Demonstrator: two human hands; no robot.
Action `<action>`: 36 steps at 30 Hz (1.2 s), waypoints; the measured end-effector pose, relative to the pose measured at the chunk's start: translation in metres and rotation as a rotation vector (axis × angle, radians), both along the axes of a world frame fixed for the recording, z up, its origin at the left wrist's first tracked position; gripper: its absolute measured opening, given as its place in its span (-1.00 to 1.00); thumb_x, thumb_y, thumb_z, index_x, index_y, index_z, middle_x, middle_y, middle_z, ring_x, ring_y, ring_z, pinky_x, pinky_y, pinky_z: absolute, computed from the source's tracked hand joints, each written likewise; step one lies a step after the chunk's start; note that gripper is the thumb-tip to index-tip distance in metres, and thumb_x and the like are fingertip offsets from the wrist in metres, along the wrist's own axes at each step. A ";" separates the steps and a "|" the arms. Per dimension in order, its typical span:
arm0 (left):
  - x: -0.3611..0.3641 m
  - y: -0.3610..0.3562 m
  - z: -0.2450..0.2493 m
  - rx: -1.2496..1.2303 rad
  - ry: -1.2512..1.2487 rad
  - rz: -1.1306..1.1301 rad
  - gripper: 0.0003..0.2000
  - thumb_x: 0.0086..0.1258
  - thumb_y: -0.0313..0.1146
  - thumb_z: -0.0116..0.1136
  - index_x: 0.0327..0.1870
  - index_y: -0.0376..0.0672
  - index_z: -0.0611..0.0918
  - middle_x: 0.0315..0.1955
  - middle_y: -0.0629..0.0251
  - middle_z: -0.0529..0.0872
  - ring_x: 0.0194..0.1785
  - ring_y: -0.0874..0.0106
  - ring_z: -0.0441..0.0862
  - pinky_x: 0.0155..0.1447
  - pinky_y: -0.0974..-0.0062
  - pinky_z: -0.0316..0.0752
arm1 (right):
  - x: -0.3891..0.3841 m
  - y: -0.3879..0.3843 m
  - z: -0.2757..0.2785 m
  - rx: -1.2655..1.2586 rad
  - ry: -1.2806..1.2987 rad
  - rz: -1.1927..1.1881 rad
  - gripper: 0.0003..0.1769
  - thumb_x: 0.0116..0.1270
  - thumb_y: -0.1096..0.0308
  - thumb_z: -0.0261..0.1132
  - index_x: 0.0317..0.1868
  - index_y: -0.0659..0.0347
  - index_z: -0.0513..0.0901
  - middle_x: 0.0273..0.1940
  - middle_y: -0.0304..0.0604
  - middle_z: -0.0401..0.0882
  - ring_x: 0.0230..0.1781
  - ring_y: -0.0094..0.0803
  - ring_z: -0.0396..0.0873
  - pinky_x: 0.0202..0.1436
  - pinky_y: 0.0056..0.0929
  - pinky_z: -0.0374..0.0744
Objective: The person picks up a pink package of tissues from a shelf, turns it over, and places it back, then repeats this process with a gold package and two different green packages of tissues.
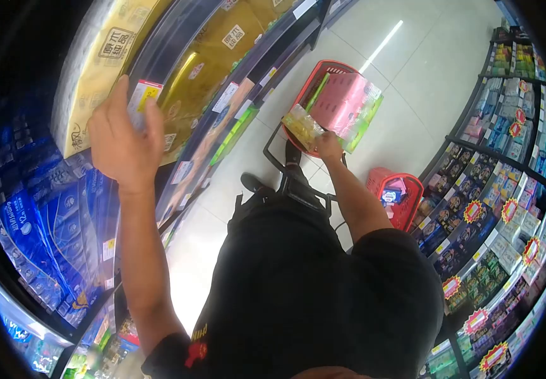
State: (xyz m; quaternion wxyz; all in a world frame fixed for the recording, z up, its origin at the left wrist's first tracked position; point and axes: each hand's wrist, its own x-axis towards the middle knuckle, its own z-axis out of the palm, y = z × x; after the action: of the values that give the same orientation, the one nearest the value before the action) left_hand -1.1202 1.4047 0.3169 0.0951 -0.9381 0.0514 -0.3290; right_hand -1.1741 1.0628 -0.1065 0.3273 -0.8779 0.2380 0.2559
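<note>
Yellow pack (302, 128): at the right hand (330, 147), over the near left part of the red basket (335, 65); from where I stand, I cannot tell whether it rests on the rim or hangs clear.
Right hand: closed on the pack's right end, fingers mostly hidden behind the hand itself; how hard they press cannot be told.
Weight and wrap: glossy film, probably light and soft inside; the surface may slide under dry fingertips, and a one-end hold would likely let the far end sag.
Best hold, yellow pack: by judgement, across its middle with fingers beneath, or at a firm end; a pinch on film alone could stretch or tear it.
Pink pack (342, 104): in the basket, right of the yellow one; bulky, probably soft and squeezable, best taken with a broad palm on each side.
Left hand: raised at the left shelf, fingers extended and thumb apart, with nothing visibly held; it is near the price label (145, 98), contact uncertain.
Cream pack (90, 95): far side of the left hand, on the shelf; large and block-shaped, likely light for its bulk, with sides that would dent; two hands spread along opposite faces would suit it.
</note>
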 end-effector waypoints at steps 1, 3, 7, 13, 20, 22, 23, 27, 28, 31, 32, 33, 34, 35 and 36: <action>0.000 0.000 0.000 -0.002 0.008 0.004 -0.55 0.20 -0.32 0.41 0.16 -0.09 0.66 -0.12 0.25 0.72 -0.11 0.21 0.65 -0.05 0.32 0.58 | 0.003 -0.003 0.005 -0.010 0.001 -0.015 -0.42 0.23 0.00 0.27 0.11 0.27 0.64 0.00 0.15 0.72 0.10 0.01 0.67 0.20 -0.12 0.56; 0.000 -0.001 -0.001 -0.006 0.021 0.011 -0.55 0.20 -0.32 0.41 0.16 -0.10 0.66 -0.12 0.25 0.72 -0.11 0.21 0.66 -0.04 0.32 0.58 | 0.006 -0.015 -0.005 0.032 -0.071 -0.133 -0.40 0.23 0.00 0.29 0.13 0.29 0.63 0.01 0.19 0.70 0.09 0.04 0.67 0.20 -0.11 0.56; 0.000 -0.001 -0.001 -0.008 0.037 0.025 -0.54 0.21 -0.32 0.41 0.17 -0.11 0.65 -0.12 0.22 0.72 -0.11 0.20 0.66 -0.04 0.30 0.59 | 0.022 -0.038 0.019 -0.176 -0.201 -0.269 -0.29 0.21 -0.01 0.35 0.24 0.35 0.56 0.11 0.30 0.63 0.14 0.10 0.63 0.25 -0.12 0.54; 0.001 0.000 -0.002 -0.003 0.040 0.020 -0.54 0.23 -0.32 0.42 0.18 -0.13 0.65 -0.13 0.17 0.72 -0.12 0.18 0.67 -0.05 0.30 0.60 | 0.049 -0.100 -0.049 -0.081 -0.147 -0.372 -0.14 0.20 0.01 0.42 0.34 0.49 0.41 0.24 0.31 0.51 0.30 0.04 0.52 0.36 -0.20 0.46; 0.004 0.002 -0.003 0.040 0.039 -0.017 -0.53 0.24 -0.31 0.42 0.19 -0.18 0.63 -0.13 0.16 0.71 -0.14 0.19 0.67 -0.06 0.32 0.59 | 0.088 -0.110 -0.058 0.486 -0.137 -0.571 -0.71 0.29 0.16 0.34 -0.18 0.23 0.66 -0.30 -0.22 0.57 -0.40 -0.45 0.48 -0.35 -0.47 0.45; 0.004 0.002 -0.003 0.034 0.042 -0.014 -0.53 0.25 -0.31 0.42 0.19 -0.19 0.64 -0.13 0.16 0.71 -0.14 0.20 0.67 -0.07 0.33 0.59 | 0.095 -0.098 -0.034 0.553 -0.092 -0.638 -0.72 0.30 0.14 0.32 -0.18 0.19 0.65 -0.27 -0.23 0.57 -0.34 -0.44 0.49 -0.30 -0.44 0.46; 0.004 0.002 -0.003 0.031 0.039 -0.013 -0.54 0.25 -0.31 0.42 0.19 -0.18 0.64 -0.13 0.17 0.72 -0.14 0.20 0.67 -0.07 0.33 0.59 | 0.098 -0.092 -0.025 0.552 -0.082 -0.663 -0.72 0.31 0.13 0.31 -0.18 0.19 0.65 -0.25 -0.23 0.57 -0.31 -0.43 0.49 -0.28 -0.41 0.47; 0.003 0.004 -0.005 0.033 0.013 -0.017 -0.55 0.25 -0.30 0.41 0.18 -0.15 0.65 -0.14 0.22 0.72 -0.14 0.20 0.67 -0.07 0.35 0.58 | 0.104 -0.089 -0.020 0.584 0.015 -0.744 -0.70 0.33 0.08 0.31 -0.20 0.16 0.63 -0.17 -0.22 0.57 -0.21 -0.41 0.49 -0.19 -0.31 0.50; 0.003 0.004 -0.005 0.033 0.015 -0.025 -0.56 0.26 -0.29 0.41 0.18 -0.14 0.65 -0.14 0.24 0.72 -0.14 0.20 0.66 -0.08 0.35 0.58 | 0.105 -0.087 -0.016 0.568 -0.002 -0.730 -0.70 0.34 0.08 0.31 -0.20 0.17 0.63 -0.20 -0.23 0.57 -0.24 -0.42 0.49 -0.21 -0.33 0.50; 0.004 0.007 -0.003 0.027 0.005 -0.046 -0.56 0.26 -0.27 0.40 0.17 -0.13 0.65 -0.16 0.23 0.72 -0.15 0.20 0.66 -0.08 0.35 0.57 | 0.115 -0.074 0.009 0.574 -0.070 -0.694 -0.70 0.36 0.08 0.31 -0.23 0.17 0.62 -0.28 -0.25 0.55 -0.36 -0.44 0.48 -0.28 -0.40 0.48; 0.004 0.007 -0.002 0.019 0.001 -0.051 -0.55 0.26 -0.28 0.40 0.18 -0.15 0.65 -0.18 0.20 0.71 -0.15 0.19 0.65 -0.08 0.33 0.56 | 0.121 -0.070 0.023 0.607 -0.096 -0.687 -0.70 0.37 0.08 0.31 -0.24 0.17 0.62 -0.31 -0.26 0.54 -0.40 -0.45 0.47 -0.31 -0.43 0.46; 0.003 0.008 0.000 0.015 -0.003 -0.055 -0.55 0.25 -0.30 0.41 0.18 -0.16 0.65 -0.20 0.17 0.71 -0.16 0.17 0.65 -0.07 0.32 0.56 | 0.127 -0.063 0.042 0.642 -0.120 -0.680 -0.70 0.37 0.08 0.31 -0.25 0.17 0.62 -0.34 -0.27 0.53 -0.44 -0.47 0.46 -0.35 -0.46 0.44; 0.001 0.008 -0.001 -0.007 -0.007 -0.024 -0.54 0.24 -0.27 0.40 0.19 -0.10 0.65 -0.20 0.19 0.70 -0.17 0.18 0.65 -0.09 0.32 0.56 | 0.134 -0.059 0.065 0.660 -0.132 -0.627 -0.71 0.38 0.10 0.32 -0.29 0.18 0.61 -0.41 -0.30 0.49 -0.55 -0.48 0.42 -0.44 -0.53 0.38; -0.001 0.010 -0.001 -0.023 -0.005 -0.026 -0.53 0.23 -0.27 0.40 0.19 -0.07 0.65 -0.21 0.20 0.69 -0.18 0.19 0.64 -0.10 0.31 0.56 | 0.138 -0.053 0.088 0.690 -0.149 -0.598 -0.71 0.38 0.11 0.32 -0.30 0.17 0.61 -0.40 -0.30 0.50 -0.52 -0.49 0.43 -0.41 -0.53 0.39; -0.002 0.011 -0.001 -0.045 -0.007 -0.034 -0.53 0.23 -0.26 0.40 0.19 -0.05 0.64 -0.22 0.20 0.69 -0.19 0.19 0.64 -0.10 0.31 0.56 | 0.139 -0.047 0.114 0.715 -0.173 -0.571 -0.71 0.38 0.11 0.31 -0.31 0.17 0.61 -0.39 -0.30 0.51 -0.49 -0.49 0.45 -0.39 -0.53 0.40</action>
State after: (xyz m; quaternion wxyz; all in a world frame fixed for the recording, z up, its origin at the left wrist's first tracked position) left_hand -1.1220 1.4154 0.3158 0.0688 -0.9378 0.0594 -0.3350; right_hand -1.0348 1.0154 0.0076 0.6855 -0.6272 0.3389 0.1475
